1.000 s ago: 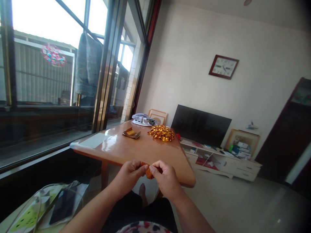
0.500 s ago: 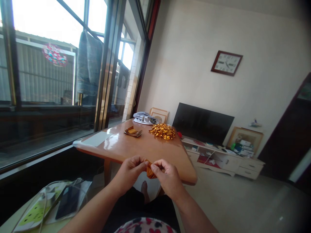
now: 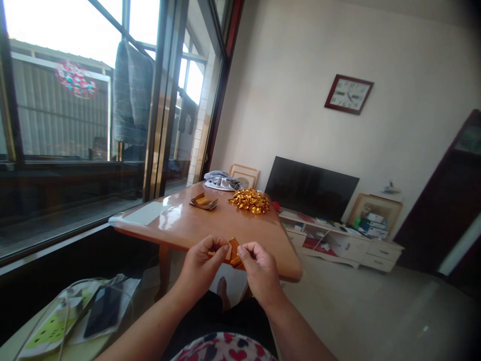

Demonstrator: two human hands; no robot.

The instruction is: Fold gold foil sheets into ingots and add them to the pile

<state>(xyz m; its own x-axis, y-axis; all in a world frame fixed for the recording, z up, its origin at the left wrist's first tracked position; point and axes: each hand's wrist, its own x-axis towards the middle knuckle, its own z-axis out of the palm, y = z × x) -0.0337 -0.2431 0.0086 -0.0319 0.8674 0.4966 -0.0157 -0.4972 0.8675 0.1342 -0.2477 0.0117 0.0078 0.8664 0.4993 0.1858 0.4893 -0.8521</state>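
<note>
1. Gold paper (image 3: 234, 247) has turned since half a second ago: one part pokes up above the thumbs, which are now a bit farther apart.
2. It is held up between both hands, by the near edge of the surface (image 3: 214, 228).
3. Right hand (image 3: 261, 263): the thumb and bent fingers pinch the paper's right side.
4. Left hand (image 3: 203, 260): the fingers curl close to the thumb by the left side; I cannot tell if they grip it.
5. It looks like the folding step, partly done.
6. Next seems to need a gentle right pinch while the left fingers press the fold.
7. Farther back sit a shiny gold pile (image 3: 250, 201) and a little stack of papers (image 3: 203, 202).
</note>
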